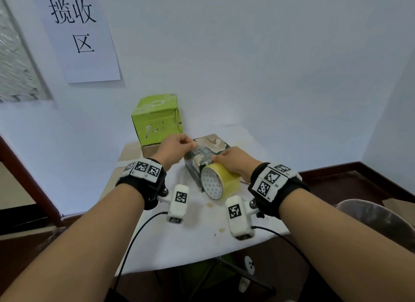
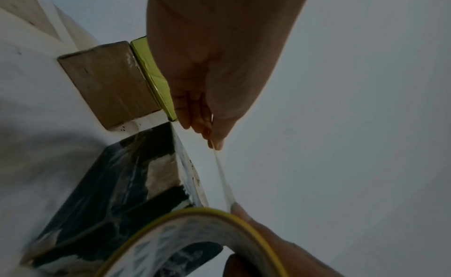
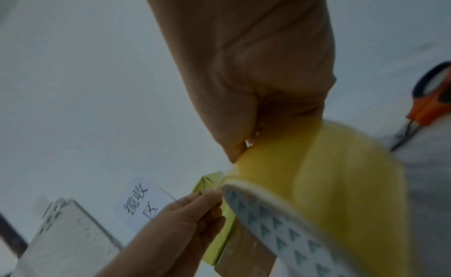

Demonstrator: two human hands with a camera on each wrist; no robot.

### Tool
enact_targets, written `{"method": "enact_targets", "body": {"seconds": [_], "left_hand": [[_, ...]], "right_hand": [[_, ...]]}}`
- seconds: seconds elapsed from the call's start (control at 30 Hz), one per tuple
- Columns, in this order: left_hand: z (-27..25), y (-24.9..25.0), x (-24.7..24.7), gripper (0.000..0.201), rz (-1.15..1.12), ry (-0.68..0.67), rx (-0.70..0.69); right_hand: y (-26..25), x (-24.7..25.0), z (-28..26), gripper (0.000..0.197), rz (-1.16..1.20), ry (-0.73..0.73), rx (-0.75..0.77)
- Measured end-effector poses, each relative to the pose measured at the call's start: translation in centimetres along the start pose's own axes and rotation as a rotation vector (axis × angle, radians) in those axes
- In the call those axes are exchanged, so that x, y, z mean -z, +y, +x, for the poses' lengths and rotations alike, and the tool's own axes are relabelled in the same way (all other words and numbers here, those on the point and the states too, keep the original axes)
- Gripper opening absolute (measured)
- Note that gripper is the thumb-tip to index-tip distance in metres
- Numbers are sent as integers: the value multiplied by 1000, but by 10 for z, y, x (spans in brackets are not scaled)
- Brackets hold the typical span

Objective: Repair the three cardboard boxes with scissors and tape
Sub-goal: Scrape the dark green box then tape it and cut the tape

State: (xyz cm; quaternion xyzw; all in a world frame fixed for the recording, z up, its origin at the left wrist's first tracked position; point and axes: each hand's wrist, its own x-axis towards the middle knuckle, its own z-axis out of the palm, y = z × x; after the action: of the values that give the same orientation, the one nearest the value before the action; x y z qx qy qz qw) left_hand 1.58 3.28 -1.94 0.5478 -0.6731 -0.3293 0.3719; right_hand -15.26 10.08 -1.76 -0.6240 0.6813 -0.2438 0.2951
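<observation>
Item: dark green cardboard box (image 1: 207, 154), closed, torn in pale patches along its top and near corner, standing on a white table (image 1: 179, 241); contents not visible. Item: light green cardboard box (image 1: 157, 118), closed, scuffed, stacked on a plain brown cardboard box (image 2: 109, 84) at the table's far left edge against the wall; in the head view the brown box shows only as a sliver under the green one, and neither shows its inside. Item: roll of yellowish clear tape (image 1: 219, 180), core printed with small triangles, held on edge against the dark box's near end. Right hand (image 1: 233, 162): fingers curled round the roll's outer band, thumb tip on the top of the roll where the strip leaves it. Left hand (image 1: 177, 147): thumb and fingertips pressed together, pinching the free end of the tape strip (image 2: 223, 177), which runs taut from roll to pinch above the dark box's top, well clear of it in the left wrist view. Item: scissors (image 3: 424, 105), orange and black handles, lying on the table to the right of the roll, cut off at the frame edge in the right wrist view and hidden in the head view. Item: paper sign (image 1: 78, 32) with black characters, on the wall above the boxes. Item: bin (image 1: 377, 216) at lower right, partly behind the right forearm, contents indistinct.
</observation>
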Motion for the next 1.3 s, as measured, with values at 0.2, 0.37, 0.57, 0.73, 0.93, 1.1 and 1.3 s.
{"method": "enact_targets", "body": {"seconds": [0.2,0.37,0.57,0.73,0.93,1.1,1.3], "left_hand": [[18,-2,2,18,164,-27,-69],[22,-10,-2,16,328,-17,-127],[22,-20,-7,17,375,-18,-172],[23,-22,-10,18,374,20,-215],[26,-25,-11,20,433,23,-274],[26,-25,-14,19,474,31,-315],[25,-25,-14,18,470,43,-333]], "right_hand": [[2,-9,12,23,49,5,-13],[-1,-16,19,33,47,29,-61],[-1,-19,27,29,1,31,-63],[1,-18,31,32,-28,52,-71],[0,-18,33,35,-64,69,-68],[1,-16,35,35,-103,59,-69],[2,-12,35,36,-108,67,-36]]}}
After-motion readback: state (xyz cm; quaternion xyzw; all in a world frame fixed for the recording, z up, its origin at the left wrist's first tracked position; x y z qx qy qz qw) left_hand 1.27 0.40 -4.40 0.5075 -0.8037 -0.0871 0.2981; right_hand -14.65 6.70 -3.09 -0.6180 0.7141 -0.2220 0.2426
